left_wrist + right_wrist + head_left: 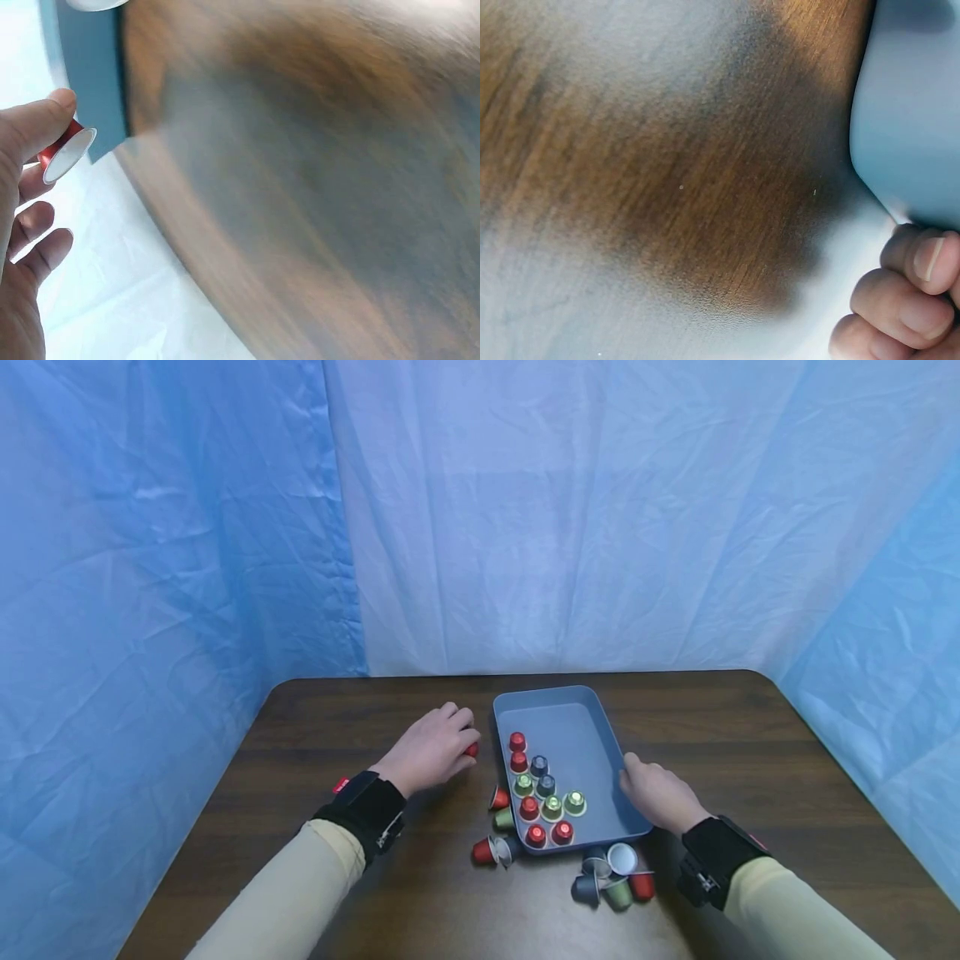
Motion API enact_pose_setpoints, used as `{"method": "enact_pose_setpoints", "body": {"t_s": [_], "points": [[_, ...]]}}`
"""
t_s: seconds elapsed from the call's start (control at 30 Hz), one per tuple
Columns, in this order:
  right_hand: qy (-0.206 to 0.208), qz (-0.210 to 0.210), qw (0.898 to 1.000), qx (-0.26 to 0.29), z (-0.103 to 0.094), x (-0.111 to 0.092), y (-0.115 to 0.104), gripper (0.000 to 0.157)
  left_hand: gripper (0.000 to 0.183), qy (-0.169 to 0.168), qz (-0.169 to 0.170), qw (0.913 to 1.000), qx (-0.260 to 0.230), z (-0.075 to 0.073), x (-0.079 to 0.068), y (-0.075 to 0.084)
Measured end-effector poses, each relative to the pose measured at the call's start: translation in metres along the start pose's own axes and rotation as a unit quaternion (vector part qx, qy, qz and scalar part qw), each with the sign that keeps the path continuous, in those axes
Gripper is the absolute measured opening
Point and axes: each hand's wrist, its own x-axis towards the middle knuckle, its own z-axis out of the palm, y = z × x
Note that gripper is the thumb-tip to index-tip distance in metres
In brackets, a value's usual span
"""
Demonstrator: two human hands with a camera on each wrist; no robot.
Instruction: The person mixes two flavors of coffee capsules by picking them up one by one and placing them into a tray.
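Observation:
Left of the tray, my left hand (429, 748) pinches a red coffee capsule (472, 749) between thumb and fingers. The left wrist view shows its pale flat lid (70, 155) tilted, clear of the tabletop. My right hand (662, 795) grips the right edge of the blue-grey tray (561, 718), its fingers (900, 300) curled at the rim. Inside the tray, several capsules stand lid down along the left side and front: red ones (528, 808), green ones (575, 802) and dark blue ones (539, 766).
Loose capsules lie by the tray's left side, among them a red one (499, 798), a green one (503, 819) and another red one (483, 852). In front of the tray is a mixed cluster with a green capsule (618, 894). Blue-white sheets (570, 527) surround the wooden table (300, 777).

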Motion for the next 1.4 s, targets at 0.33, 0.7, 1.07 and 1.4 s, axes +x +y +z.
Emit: {"method": "enact_pose_setpoints", "body": {"t_s": [0.33,0.7,1.07,1.4], "points": [[-0.003,0.002,1.0,0.0,0.001,0.001,0.003,0.015,0.031,0.058,-0.019,0.9966,-0.056,-0.019,0.003,0.007],[-0.004,0.003,1.0,0.005,0.001,0.001,0.004,0.016,0.032,0.082,0.002,0.9907,-0.109,-0.024,0.013,0.023],[-0.007,0.004,1.0,0.005,0.0,0.001,0.003,0.016,0.029,0.016,0.032,0.9906,-0.132,-0.019,0.033,0.05],[-0.004,-0.001,1.0,0.003,0.0,0.0,0.002,0.016,0.029,-0.035,0.035,0.9902,-0.131,-0.009,0.045,0.069]]}}
